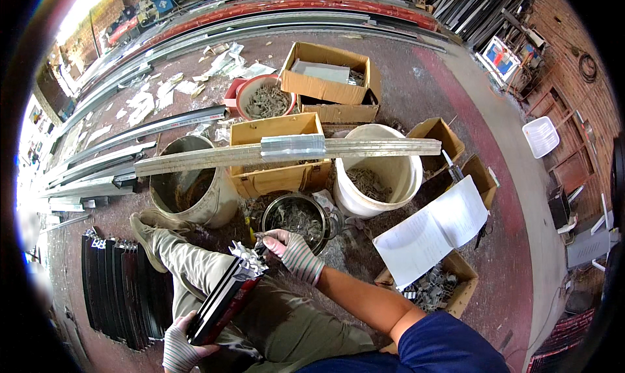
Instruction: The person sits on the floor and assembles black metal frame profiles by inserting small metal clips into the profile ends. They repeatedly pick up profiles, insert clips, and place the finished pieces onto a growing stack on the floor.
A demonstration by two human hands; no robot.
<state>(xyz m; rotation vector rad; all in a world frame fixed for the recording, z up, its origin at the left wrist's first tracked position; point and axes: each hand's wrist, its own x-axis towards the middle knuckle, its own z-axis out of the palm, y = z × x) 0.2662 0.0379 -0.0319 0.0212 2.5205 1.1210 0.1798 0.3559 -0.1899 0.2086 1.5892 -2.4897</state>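
My left hand, in a striped fingerless glove, is wrapped round the lower end of a bundle of black metal profiles slanting across my legs. Silver bracket-like pieces stick out of the upper end. My right hand, in a matching glove, is closed at that end, thumb and fingers pinched together beside the silver pieces. What the pinch holds is too small to make out. Just beyond it stands a round metal pot with small metal parts inside. More black profiles lie side by side at the left.
A long pale bar lies across a grey bucket, a wooden box and a white bucket. Open papers rest over cardboard boxes at the right. Farther off are a red-rimmed basin and a cardboard box.
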